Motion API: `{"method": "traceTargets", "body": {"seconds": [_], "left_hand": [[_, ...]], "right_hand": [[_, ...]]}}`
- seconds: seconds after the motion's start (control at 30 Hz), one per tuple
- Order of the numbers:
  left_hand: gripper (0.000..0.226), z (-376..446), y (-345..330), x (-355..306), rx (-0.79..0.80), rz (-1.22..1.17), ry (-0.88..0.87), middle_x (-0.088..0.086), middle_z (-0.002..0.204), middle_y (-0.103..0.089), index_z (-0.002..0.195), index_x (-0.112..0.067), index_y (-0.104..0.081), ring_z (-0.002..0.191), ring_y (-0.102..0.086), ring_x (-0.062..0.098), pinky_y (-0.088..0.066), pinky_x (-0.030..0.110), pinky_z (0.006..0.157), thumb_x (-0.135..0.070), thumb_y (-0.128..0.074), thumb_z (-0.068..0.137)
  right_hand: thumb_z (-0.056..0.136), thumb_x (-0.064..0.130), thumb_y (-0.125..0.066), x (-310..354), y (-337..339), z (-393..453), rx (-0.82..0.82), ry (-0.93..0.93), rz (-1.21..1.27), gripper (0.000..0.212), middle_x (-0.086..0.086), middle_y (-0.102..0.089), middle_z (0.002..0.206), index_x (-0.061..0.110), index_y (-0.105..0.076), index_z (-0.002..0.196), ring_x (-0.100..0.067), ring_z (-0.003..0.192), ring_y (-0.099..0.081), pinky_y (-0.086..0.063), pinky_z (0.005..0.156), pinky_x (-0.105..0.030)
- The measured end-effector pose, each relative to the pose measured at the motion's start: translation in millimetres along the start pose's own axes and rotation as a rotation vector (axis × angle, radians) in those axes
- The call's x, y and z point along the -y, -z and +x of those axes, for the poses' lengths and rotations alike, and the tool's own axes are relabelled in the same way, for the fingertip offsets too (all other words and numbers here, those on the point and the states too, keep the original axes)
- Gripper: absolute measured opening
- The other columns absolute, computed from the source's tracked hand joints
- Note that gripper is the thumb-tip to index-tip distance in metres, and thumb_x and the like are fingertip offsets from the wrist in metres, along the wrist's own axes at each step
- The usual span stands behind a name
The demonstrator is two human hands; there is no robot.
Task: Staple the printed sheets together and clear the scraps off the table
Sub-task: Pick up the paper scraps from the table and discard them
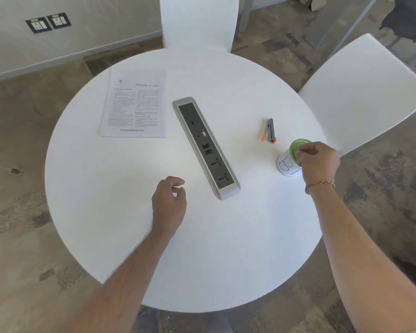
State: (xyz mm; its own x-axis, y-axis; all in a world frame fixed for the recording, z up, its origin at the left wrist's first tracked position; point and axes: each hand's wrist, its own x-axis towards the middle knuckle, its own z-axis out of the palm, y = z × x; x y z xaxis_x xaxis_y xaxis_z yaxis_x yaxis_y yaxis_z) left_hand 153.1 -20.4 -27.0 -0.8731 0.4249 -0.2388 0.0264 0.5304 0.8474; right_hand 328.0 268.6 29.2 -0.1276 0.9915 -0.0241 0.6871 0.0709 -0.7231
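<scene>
From the head view, we're looking down on a round white tabletop [120, 212]. The printed sheets [133, 104] lie flat on its far left part, well apart from both hands. A grey power strip [205, 147] runs through the middle, and right of it the stapler [270, 131] rests with its orange-tipped end towards the person, near the right hand but not touching it.

The right hand [318, 162] is over a white cup with a green rim [289, 159] at the right edge of the tabletop, its fingers [303, 152] bunched together at the cup's mouth. Whether they pinch a scrap there, I cannot tell; nothing shows between them. A chain bracelet [320, 184] sits on that wrist.

The left hand [169, 200] hovers low over the bare tabletop just left of the power strip's near end, fingers [178, 182] curled loosely inward, thumb close to them, holding nothing visible.

Two white chairs [198, 20] stand at the far side and right.
</scene>
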Motion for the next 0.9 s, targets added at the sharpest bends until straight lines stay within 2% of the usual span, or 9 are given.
{"method": "traceTargets", "body": {"seconds": [0.1,0.27,0.33,0.4,0.57,0.67,0.77,0.83,0.9], "left_hand": [[0.027,2.7,13.0,9.0,-0.051,0.004,0.017,0.002,0.116,-0.070,0.109,-0.010,-0.069,0.098,-0.063,0.014,-0.044,0.020,0.085,0.003,-0.049,0.096],[0.030,8.6,33.1,22.1,-0.088,0.032,-0.001,0.007,0.114,-0.071,0.109,-0.005,-0.070,0.105,-0.065,0.023,-0.048,0.028,0.094,0.007,-0.047,0.095],[0.030,9.4,38.7,27.3,-0.097,0.026,0.006,0.007,0.115,-0.071,0.109,-0.005,-0.070,0.107,-0.065,0.023,-0.048,0.028,0.095,0.007,-0.047,0.095],[0.031,8.4,41.7,29.4,-0.101,0.027,0.019,0.006,0.116,-0.071,0.110,-0.005,-0.070,0.109,-0.065,0.023,-0.046,0.025,0.095,0.007,-0.046,0.095],[0.033,4.0,53.2,34.6,-0.094,0.017,0.031,0.005,0.118,-0.070,0.112,-0.005,-0.069,0.112,-0.063,0.019,-0.047,0.026,0.098,0.008,-0.044,0.096],[0.032,3.6,60.3,38.5,-0.101,0.000,0.035,0.007,0.119,-0.071,0.112,-0.004,-0.069,0.113,-0.064,0.020,-0.049,0.030,0.100,0.009,-0.044,0.095],[0.033,3.2,65.3,41.4,-0.101,-0.003,0.046,0.006,0.119,-0.070,0.112,-0.004,-0.069,0.110,-0.062,0.016,-0.047,0.026,0.098,0.008,-0.044,0.096],[0.033,2.1,69.2,43.0,-0.105,-0.002,0.044,0.006,0.119,-0.070,0.112,-0.005,-0.069,0.109,-0.061,0.014,-0.046,0.024,0.097,0.008,-0.044,0.096],[0.033,1.4,71.4,44.7,-0.107,-0.002,0.039,0.006,0.119,-0.070,0.112,-0.005,-0.069,0.110,-0.062,0.016,-0.048,0.026,0.098,0.008,-0.044,0.095]], "right_hand": [[0.078,0.005,-0.070,13.0,-26.6,-51.4,0.151,0.059,0.078,0.010,-0.004,-0.073,0.077,0.015,-0.071,0.080,-0.024,0.068,-0.067,-0.053,0.067,-0.026],[0.079,0.005,-0.071,23.4,-80.2,-135.4,0.411,0.087,0.151,0.011,0.003,-0.073,0.077,0.016,-0.072,0.081,-0.014,0.071,-0.067,-0.054,0.066,-0.024],[0.081,0.001,-0.071,24.7,-100.6,-163.9,0.560,-0.003,0.268,0.015,0.002,-0.073,0.079,0.016,-0.072,0.083,-0.008,0.066,-0.064,-0.052,0.060,-0.020],[0.085,-0.005,-0.068,24.7,-115.2,-185.8,0.666,-0.139,0.428,0.017,-0.003,-0.072,0.079,0.011,-0.073,0.088,-0.010,0.066,-0.064,-0.054,0.060,-0.024],[0.088,-0.010,-0.061,22.4,-134.7,-213.2,0.700,-0.314,0.524,0.022,-0.008,-0.075,0.082,0.007,-0.075,0.089,-0.017,0.070,-0.068,-0.056,0.061,-0.025],[0.089,-0.011,-0.054,18.7,-142.4,-220.5,0.646,-0.169,0.311,0.031,-0.004,-0.075,0.087,0.012,-0.075,0.091,-0.016,0.078,-0.068,-0.057,0.070,-0.026],[0.087,-0.015,-0.048,16.5,-145.8,-227.0,0.562,0.133,0.026,0.040,-0.005,-0.072,0.107,0.007,-0.073,0.109,-0.020,0.103,-0.063,-0.049,0.089,-0.024],[0.085,-0.015,-0.046,15.4,-149.0,-232.6,0.541,0.294,-0.126,0.047,-0.009,-0.069,0.120,0.004,-0.068,0.123,-0.026,0.116,-0.056,-0.043,0.093,-0.023],[0.084,-0.015,-0.048,15.4,-151.3,-238.9,0.531,0.392,-0.189,0.052,-0.014,-0.066,0.123,0.002,-0.061,0.132,-0.031,0.122,-0.052,-0.046,0.094,-0.030]]}}
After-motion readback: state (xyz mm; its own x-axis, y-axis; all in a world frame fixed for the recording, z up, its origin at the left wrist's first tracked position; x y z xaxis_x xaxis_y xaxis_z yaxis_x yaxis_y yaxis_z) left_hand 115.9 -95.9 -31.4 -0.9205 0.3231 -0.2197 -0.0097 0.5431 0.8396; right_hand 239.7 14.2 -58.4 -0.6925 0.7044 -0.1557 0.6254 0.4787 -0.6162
